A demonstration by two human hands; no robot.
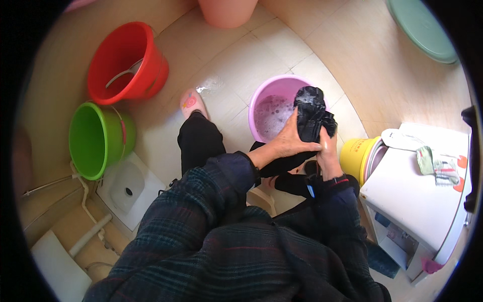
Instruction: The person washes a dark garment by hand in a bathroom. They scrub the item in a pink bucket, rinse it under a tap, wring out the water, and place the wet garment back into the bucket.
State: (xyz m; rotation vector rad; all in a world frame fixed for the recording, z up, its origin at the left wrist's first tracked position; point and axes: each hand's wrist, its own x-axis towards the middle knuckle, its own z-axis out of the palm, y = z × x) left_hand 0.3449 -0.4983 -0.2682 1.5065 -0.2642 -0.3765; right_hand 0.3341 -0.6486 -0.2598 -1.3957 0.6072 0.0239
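A wet black cloth item (310, 113), bunched up with white suds on its upper end, is held between both my hands. My left hand (288, 139) grips its near left side, with the thumb pointing up along it. My right hand (328, 153) holds the lower right part, where a loose fold sticks out. Beneath and to the left is a pink-purple basin (253, 120) with foamy water (273, 113) in it. The cloth covers part of the basin's right rim. Its exact kind cannot be made out.
At left stand a red bucket (156, 73) and a green bucket (113, 128), beside a white squat toilet (126, 181). To the right, a white cabinet (411, 188) bears an insole (400, 139) and small cloths (434, 166). A yellow bucket (353, 154) stands against it.
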